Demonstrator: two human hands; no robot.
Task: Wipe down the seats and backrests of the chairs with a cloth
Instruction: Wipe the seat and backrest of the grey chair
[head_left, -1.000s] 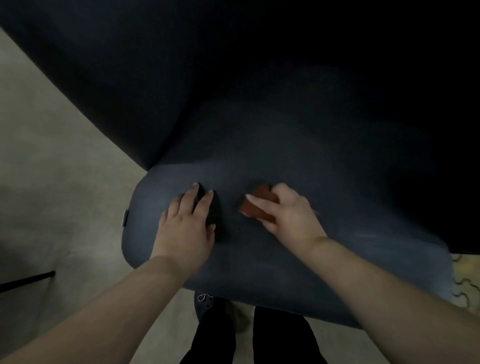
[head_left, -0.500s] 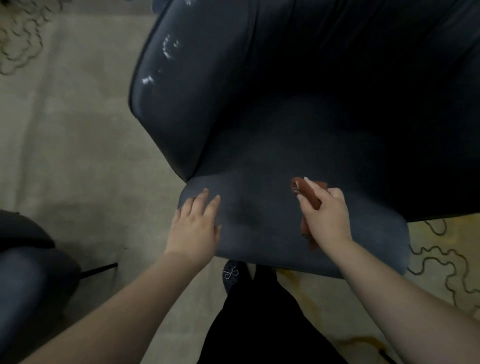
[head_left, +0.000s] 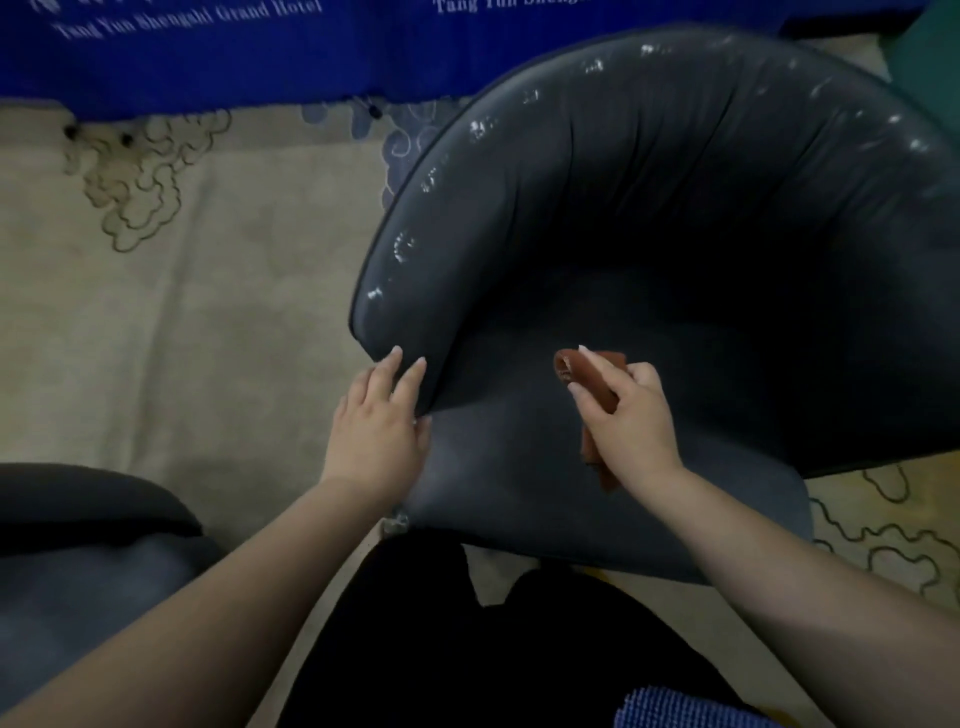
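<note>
A dark blue-grey tub chair (head_left: 649, 218) with a curved backrest fills the right half of the head view, its seat (head_left: 509, 483) in front of me. My right hand (head_left: 631, 423) grips a folded reddish-brown cloth (head_left: 589, 376) over the middle of the seat. My left hand (head_left: 376, 421) lies with straight fingers against the front left end of the backrest, where it meets the seat. White scuff marks dot the top edge of the backrest.
A second dark chair (head_left: 88, 545) sits at the lower left. Beige patterned carpet (head_left: 182, 312) covers the floor. A blue cloth with white lettering (head_left: 208, 47) hangs along the top. My black-clothed legs (head_left: 467, 649) stand at the seat's front edge.
The view has pulled back and up, showing the whole backrest. My left hand slid from the seat's front to the backrest's left end. My right hand lifted the cloth slightly off the seat.
</note>
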